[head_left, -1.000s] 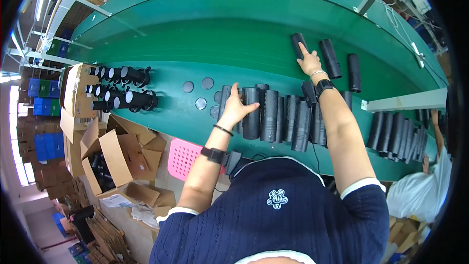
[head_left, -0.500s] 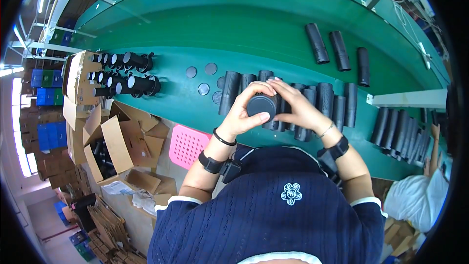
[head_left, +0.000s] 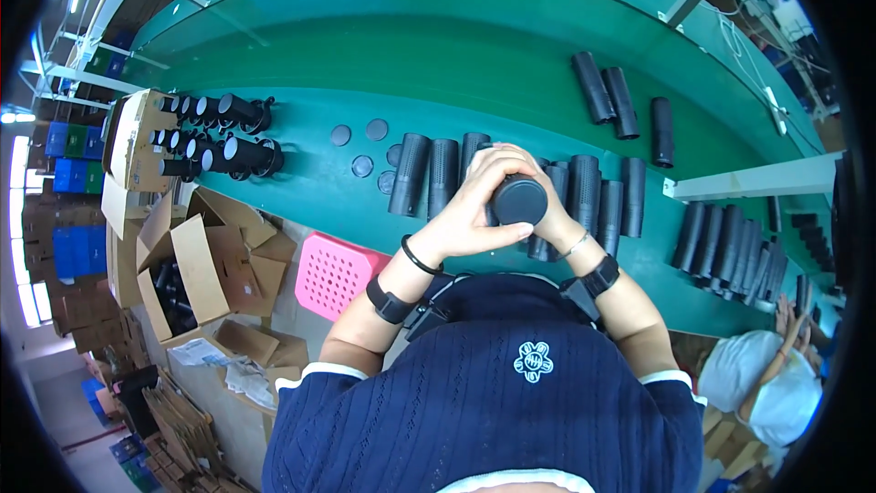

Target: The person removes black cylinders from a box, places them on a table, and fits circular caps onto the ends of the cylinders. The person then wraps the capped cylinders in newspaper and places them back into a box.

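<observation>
In front of my chest, both hands are closed around a black cylinder, its round flat end [head_left: 520, 200] facing up. My left hand [head_left: 482, 194] wraps it from the left, the thumb lying along the near rim. My right hand [head_left: 555, 222] grips from the right, its fingers partly hidden behind the cylinder and my left hand. Black textured tubes [head_left: 410, 173] stand in rows just beyond and on both sides of my hands. Several flat black round caps [head_left: 362, 165] lie on the green bench to the left.
Black cylinders with wider bases [head_left: 239, 155] stand at the bench's left end, beside cardboard boxes [head_left: 205, 265]. A pink stool [head_left: 338, 276] sits below the front edge. Three tubes [head_left: 619, 102] lie on the far green strip. More tubes [head_left: 721, 242] and a co-worker [head_left: 762, 379] are at right.
My right hand has slid lower and behind the cylinder, and my left fingers now overlap it. The cylinder has tilted slightly. The view has shifted, and the co-worker's arm has moved.
</observation>
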Demonstrator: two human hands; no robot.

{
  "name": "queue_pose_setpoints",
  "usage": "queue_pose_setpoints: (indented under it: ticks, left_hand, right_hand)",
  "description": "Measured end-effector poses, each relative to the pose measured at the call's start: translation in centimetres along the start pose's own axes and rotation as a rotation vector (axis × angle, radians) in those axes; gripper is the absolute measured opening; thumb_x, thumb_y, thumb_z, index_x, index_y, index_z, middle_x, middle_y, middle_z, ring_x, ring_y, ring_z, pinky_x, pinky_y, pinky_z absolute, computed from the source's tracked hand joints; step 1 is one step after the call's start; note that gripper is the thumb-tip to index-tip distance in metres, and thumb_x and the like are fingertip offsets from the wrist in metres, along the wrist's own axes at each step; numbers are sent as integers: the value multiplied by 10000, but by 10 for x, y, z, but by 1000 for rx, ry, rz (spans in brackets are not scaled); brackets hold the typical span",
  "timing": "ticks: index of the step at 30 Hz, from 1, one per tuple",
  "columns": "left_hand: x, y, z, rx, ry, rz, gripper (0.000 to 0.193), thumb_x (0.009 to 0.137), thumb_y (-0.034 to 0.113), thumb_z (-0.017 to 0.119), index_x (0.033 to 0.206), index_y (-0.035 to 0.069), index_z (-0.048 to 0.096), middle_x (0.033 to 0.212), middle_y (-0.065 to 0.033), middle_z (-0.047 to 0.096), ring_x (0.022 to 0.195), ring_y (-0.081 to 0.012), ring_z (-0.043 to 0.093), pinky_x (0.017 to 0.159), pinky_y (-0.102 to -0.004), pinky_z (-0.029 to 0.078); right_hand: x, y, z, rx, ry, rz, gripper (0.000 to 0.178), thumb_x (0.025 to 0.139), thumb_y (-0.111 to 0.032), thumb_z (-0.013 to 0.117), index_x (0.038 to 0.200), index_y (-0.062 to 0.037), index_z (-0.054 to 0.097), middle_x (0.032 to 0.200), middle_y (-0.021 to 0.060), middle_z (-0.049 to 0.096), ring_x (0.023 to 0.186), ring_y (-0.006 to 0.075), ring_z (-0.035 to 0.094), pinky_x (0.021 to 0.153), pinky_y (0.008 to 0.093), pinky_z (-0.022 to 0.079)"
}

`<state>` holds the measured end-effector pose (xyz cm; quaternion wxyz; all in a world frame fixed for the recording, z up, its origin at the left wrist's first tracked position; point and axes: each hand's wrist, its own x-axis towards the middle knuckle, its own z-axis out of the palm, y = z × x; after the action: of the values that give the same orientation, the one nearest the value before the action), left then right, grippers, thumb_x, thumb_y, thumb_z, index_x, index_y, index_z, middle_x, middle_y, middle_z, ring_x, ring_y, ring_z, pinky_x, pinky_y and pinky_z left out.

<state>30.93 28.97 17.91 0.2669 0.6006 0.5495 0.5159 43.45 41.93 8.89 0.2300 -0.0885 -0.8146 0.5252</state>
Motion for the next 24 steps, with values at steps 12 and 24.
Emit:
queue_pose_setpoints:
  ticks: [12,24]
  left_hand:
    - [-6,-41,1,-1596,492,-93,377,916,214,499,1231,8,508,1270,-167,524,1250,-305,442,1107,-439,307]
    - [1,-34,15,-1369,418,-136,514,799,91,684,1259,40,462,1248,-132,510,1238,-253,458,1081,-395,346]
  right_hand:
    - [8,-67,-15,-880,232,-141,801,502,-99,800,1271,-181,591,1017,116,491,941,280,516,824,405,387]
    - [-4,-33,-12,-659,308,-158,859,503,-23,819,1304,-123,526,1096,138,538,981,331,548,845,429,454]
